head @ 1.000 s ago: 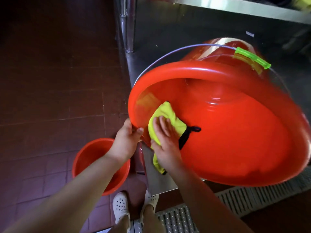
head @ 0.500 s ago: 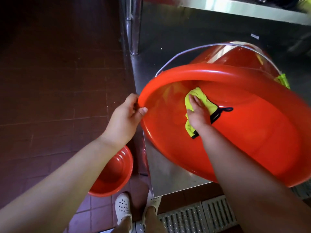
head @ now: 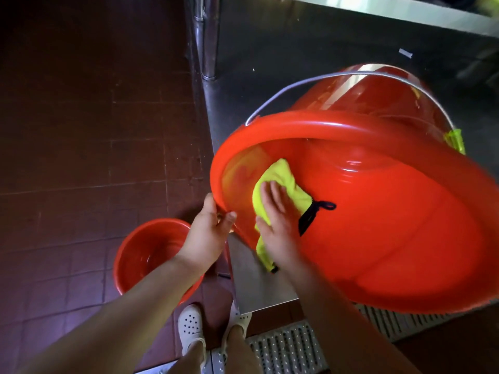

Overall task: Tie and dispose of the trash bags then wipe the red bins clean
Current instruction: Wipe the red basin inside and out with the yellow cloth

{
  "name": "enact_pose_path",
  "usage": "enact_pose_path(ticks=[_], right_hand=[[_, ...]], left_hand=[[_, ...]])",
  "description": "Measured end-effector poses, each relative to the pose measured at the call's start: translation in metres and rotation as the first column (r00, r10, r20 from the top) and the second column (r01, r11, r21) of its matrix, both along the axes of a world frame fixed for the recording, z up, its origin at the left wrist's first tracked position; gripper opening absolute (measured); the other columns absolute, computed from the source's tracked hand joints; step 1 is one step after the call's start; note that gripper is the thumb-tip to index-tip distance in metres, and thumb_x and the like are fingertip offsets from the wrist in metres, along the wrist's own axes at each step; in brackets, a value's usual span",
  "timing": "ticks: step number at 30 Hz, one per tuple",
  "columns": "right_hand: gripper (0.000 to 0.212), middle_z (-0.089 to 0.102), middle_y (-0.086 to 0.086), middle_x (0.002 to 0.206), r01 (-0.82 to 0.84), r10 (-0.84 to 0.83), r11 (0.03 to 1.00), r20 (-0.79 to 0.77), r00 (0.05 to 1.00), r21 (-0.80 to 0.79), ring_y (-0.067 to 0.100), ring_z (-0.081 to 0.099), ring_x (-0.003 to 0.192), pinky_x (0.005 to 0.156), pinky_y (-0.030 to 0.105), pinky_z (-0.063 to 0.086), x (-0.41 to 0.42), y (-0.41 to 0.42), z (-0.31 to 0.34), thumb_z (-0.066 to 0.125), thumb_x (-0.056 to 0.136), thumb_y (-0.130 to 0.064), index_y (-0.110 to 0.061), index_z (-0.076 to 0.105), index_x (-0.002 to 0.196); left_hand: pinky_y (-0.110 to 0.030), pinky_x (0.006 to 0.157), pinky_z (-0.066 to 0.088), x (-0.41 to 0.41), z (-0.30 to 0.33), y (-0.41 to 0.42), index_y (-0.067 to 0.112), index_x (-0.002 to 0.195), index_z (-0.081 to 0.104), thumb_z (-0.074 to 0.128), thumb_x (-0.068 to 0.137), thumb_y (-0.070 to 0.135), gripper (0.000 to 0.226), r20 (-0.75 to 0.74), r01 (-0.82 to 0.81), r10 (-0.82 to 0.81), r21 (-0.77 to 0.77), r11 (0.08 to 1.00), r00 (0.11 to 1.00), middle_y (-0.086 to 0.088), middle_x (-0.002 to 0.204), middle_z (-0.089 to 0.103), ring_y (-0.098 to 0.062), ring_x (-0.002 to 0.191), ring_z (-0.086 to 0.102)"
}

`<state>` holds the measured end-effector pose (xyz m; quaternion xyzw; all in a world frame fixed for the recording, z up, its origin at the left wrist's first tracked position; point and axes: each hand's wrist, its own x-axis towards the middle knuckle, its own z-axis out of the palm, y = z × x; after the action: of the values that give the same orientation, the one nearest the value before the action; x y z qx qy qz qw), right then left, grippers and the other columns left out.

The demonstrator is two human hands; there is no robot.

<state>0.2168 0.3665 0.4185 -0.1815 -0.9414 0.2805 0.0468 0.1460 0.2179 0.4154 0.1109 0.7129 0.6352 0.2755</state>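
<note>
Swiped my right hand (head: 278,220) back down toward the rim, flat fingers pressing yellow cloth (head: 280,184) on big red bin's (head: 391,238) inner wall; left hand (head: 208,233) pinches rim; bin tilted on steel table (head: 256,273), wiping mid-way

Both bare forearms reach forward and down. The left hand (head: 208,230) grips the bin (head: 378,225) rim, thumb over the edge, fingers curled beneath. The right hand (head: 278,220) lies flat inside, fingers straight and together, pressing the cloth (head: 280,179) against the wall.
</note>
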Motion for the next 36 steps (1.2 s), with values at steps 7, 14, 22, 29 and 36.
enact_pose_path(ticks=[7, 14, 22, 29, 36], right_hand=[[0.065, 0.021, -0.001, 0.154, -0.054, 0.043, 0.991, -0.092, 0.995, -0.120, 0.024, 0.014, 0.145, 0.117, 0.033, 0.016, -0.008, 0.015, -0.004, 0.054, 0.085, -0.003, -0.017, 0.034, 0.145], [0.060, 0.023, 0.005, 0.156, 0.148, -0.155, 0.987, 0.131, 0.979, 0.064, 0.021, 0.022, 0.144, 0.116, 0.030, 0.017, -0.066, 0.117, -0.006, 0.053, 0.091, -0.006, -0.020, 0.033, 0.146], [0.063, 0.014, -0.004, 0.159, 0.181, -0.224, 0.967, 0.258, 0.940, 0.180, 0.017, 0.012, 0.146, 0.117, 0.033, 0.014, -0.075, 0.127, -0.005, 0.048, 0.092, -0.020, -0.030, 0.023, 0.149], [0.074, 0.018, 0.007, 0.157, 0.064, -0.067, 0.997, 0.080, 0.995, 0.041, 0.029, 0.012, 0.146, 0.117, 0.041, 0.015, -0.031, 0.027, -0.002, 0.056, 0.082, -0.007, -0.019, 0.026, 0.148], [0.072, 0.016, -0.006, 0.152, -0.098, 0.090, 0.992, -0.101, 0.991, -0.075, 0.025, 0.011, 0.146, 0.117, 0.035, 0.012, 0.000, 0.004, -0.003, 0.048, 0.077, -0.003, -0.019, 0.031, 0.145]], left_hand=[[-0.055, 0.081, 0.053, -0.022, 0.030, 0.003, 0.019, 0.100, 0.044, 0.056, 0.082, 0.035, 0.027, -0.141, -0.022, 0.019, -0.020, 1.000, 0.990, -0.015, 0.091, 0.064, -0.034, 0.091, 0.064], [-0.032, 0.069, 0.047, -0.056, 0.060, -0.004, 0.035, 0.088, 0.044, 0.060, 0.088, 0.023, 0.019, -0.431, -0.047, 0.021, -0.049, 0.998, 0.902, 0.010, 0.073, 0.057, -0.010, 0.066, 0.053], [-0.029, 0.087, 0.049, -0.025, 0.022, 0.004, 0.019, 0.105, 0.049, 0.051, 0.093, 0.002, 0.022, 0.015, 0.019, -0.020, 0.046, 0.999, 1.000, 0.005, 0.092, 0.061, -0.005, 0.086, 0.059], [-0.051, 0.097, 0.047, -0.012, 0.008, 0.007, 0.026, 0.115, 0.044, 0.054, 0.091, 0.018, 0.027, 0.100, -0.010, 0.006, 0.043, 0.999, 0.995, 0.000, 0.105, 0.062, -0.021, 0.103, 0.059], [-0.052, 0.090, 0.049, -0.021, 0.029, 0.008, 0.024, 0.098, 0.049, 0.052, 0.083, 0.030, 0.017, -0.095, 0.031, -0.032, -0.013, 0.999, 0.995, 0.005, 0.092, 0.061, -0.014, 0.091, 0.059]])
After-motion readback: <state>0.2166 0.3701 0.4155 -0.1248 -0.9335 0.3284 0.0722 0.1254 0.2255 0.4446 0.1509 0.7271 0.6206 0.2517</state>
